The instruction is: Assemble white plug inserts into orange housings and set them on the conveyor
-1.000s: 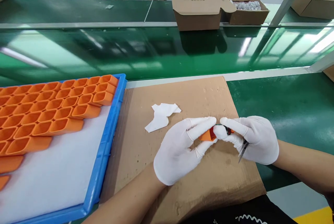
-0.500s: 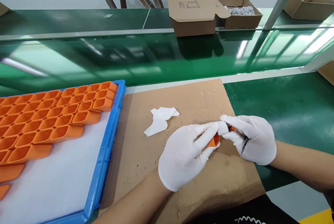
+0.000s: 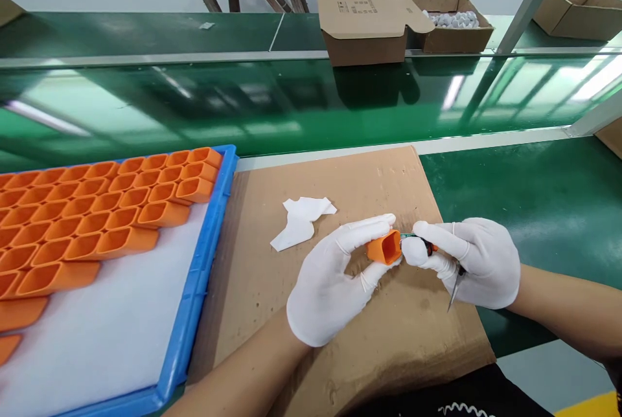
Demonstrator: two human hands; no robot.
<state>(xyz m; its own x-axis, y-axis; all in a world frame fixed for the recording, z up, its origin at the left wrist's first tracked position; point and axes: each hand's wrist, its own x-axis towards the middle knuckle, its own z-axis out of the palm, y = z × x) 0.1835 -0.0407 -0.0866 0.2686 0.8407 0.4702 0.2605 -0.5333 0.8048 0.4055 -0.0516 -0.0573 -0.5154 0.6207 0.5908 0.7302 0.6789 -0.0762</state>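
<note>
Between the thumb and fingers of my white-gloved left hand (image 3: 337,281) is a hollow orange plastic sleeve (image 3: 386,248), its open end facing me. My right hand (image 3: 469,261), also gloved in white, pinches a small tool with a black and orange part (image 3: 430,247) at the fingertips. A thin pointed metal piece (image 3: 455,289) sticks out below the palm; whether it belongs to the same tool is hidden. The right fingertips are right beside the sleeve's right side. Both hands are above a cardboard sheet (image 3: 369,184).
A blue tray (image 3: 192,300) at left holds rows of orange sleeves (image 3: 121,216) on a white liner. A torn white scrap (image 3: 300,221) lies on the cardboard. Behind runs a glossy green surface (image 3: 272,106), with a carton (image 3: 364,48) and a box of small white pieces (image 3: 451,41) beyond.
My left fingers have opened out around the orange sleeve, so more of it shows. The sleeve has turned and shifted slightly left. My right hand has moved slightly right, and more of the metal point shows.
</note>
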